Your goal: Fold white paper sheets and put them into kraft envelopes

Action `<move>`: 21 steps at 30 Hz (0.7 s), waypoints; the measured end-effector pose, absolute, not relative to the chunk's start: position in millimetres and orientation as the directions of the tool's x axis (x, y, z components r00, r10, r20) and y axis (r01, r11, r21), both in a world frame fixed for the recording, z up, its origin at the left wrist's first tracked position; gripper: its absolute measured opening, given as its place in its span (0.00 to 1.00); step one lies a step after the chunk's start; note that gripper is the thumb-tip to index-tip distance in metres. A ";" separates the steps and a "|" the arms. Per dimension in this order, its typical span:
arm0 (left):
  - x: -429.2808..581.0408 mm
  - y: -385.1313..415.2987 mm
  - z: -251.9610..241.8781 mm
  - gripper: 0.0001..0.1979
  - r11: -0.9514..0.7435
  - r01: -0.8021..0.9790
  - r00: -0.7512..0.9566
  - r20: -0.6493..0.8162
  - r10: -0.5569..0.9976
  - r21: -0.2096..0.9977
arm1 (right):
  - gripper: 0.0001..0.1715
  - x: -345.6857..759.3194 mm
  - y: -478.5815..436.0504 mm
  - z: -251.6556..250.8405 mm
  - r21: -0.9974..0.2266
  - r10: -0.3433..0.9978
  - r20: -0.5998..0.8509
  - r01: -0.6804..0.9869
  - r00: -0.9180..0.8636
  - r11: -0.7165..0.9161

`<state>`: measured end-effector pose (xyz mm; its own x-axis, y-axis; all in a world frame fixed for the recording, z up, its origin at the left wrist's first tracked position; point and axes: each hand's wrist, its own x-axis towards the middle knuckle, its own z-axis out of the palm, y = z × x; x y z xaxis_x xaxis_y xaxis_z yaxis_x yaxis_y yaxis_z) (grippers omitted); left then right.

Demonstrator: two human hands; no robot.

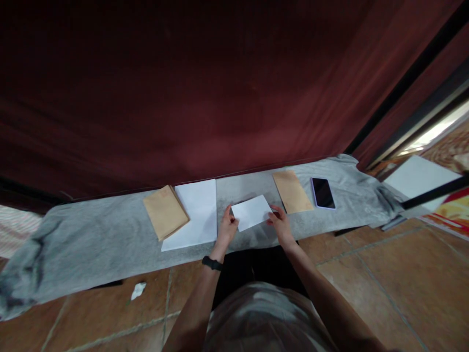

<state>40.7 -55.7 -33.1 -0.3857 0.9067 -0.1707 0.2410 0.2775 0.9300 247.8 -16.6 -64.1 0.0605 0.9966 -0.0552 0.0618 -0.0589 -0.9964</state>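
Observation:
A small white sheet of paper [252, 212], perhaps folded, is held up between both hands above the grey cloth. My left hand [228, 226] grips its left edge, with a dark band on the wrist. My right hand [280, 222] pinches the right edge. Left of my hands lies a stack of larger white paper [201, 210], partly covered by several brown envelopes [164, 210]. Just beyond my right hand, a single brown envelope [293, 191] rests flat on the cloth.
A grey cloth [102, 239] covers the long narrow table. A phone or small tablet with a purple rim [323, 192] lies on its right part. A dark red curtain [220, 98] hangs along the far edge. A white scrap [138, 291] lies on the tiled floor [366, 283].

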 end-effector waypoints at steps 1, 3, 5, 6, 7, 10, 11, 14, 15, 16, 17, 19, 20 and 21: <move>37.7 -53.8 -32.9 0.38 0.270 0.296 -0.383 -0.145 0.912 0.916 | 0.28 250.8 -15.2 -66.2 -0.991 0.998 -0.017 0.128 0.062 -0.025; 34.3 -50.8 -32.6 0.37 0.257 0.381 -0.368 -0.109 0.923 0.888 | 0.28 254.9 -15.2 -68.6 -0.957 0.997 0.064 0.286 0.046 0.048; 33.5 -48.7 -32.9 0.36 0.254 0.429 -0.362 -0.093 0.928 0.867 | 0.27 256.1 -18.2 -68.8 -0.876 0.992 0.126 0.471 0.016 0.104; 33.7 -48.0 -33.3 0.36 0.258 0.442 -0.364 -0.091 0.927 0.859 | 0.27 255.7 -20.4 -68.4 -0.820 0.989 0.147 0.559 -0.005 0.125; 34.0 -47.4 -34.0 0.36 0.262 0.455 -0.369 -0.088 0.925 0.851 | 0.27 254.9 -22.6 -67.8 -0.758 0.986 0.165 0.636 -0.031 0.146; 34.7 -46.3 -35.8 0.34 0.255 0.517 -0.371 -0.055 0.927 0.817 | 0.26 251.5 -28.4 -65.6 -0.574 0.973 0.199 0.791 -0.113 0.209; 34.9 -46.1 -36.1 0.33 0.248 0.546 -0.367 -0.038 0.930 0.800 | 0.26 250.7 -29.6 -64.7 -0.522 0.970 0.201 0.823 -0.136 0.224; 36.2 -46.4 -35.8 0.31 0.234 0.630 -0.348 0.000 0.938 0.741 | 0.24 249.6 -31.3 -61.1 -0.401 0.963 0.204 0.883 -0.174 0.245; 37.2 -47.0 -35.3 0.30 0.231 0.657 -0.341 0.010 0.940 0.718 | 0.24 249.4 -31.4 -59.7 -0.372 0.958 0.217 0.892 -0.186 0.257; 38.6 -48.0 -34.7 0.30 0.225 0.684 -0.333 0.022 0.943 0.694 | 0.25 249.2 -31.4 -58.4 -0.351 0.951 0.235 0.895 -0.202 0.277; 40.4 -49.2 -34.1 0.29 0.216 0.711 -0.323 0.037 0.946 0.670 | 0.25 248.8 -31.5 -57.3 -0.338 0.939 0.257 0.889 -0.228 0.309; 44.7 -52.5 -32.5 0.29 0.195 0.763 -0.298 0.069 0.952 0.616 | 0.27 246.9 -32.8 -56.5 -0.324 0.902 0.294 0.855 -0.317 0.406; 47.2 -54.4 -31.5 0.29 0.188 0.791 -0.286 0.080 0.955 0.582 | 0.27 245.5 -34.2 -56.9 -0.315 0.879 0.302 0.831 -0.369 0.458; 49.6 -56.5 -30.4 0.29 0.188 0.818 -0.275 0.084 0.958 0.543 | 0.28 243.9 -36.1 -57.8 -0.303 0.857 0.302 0.810 -0.418 0.502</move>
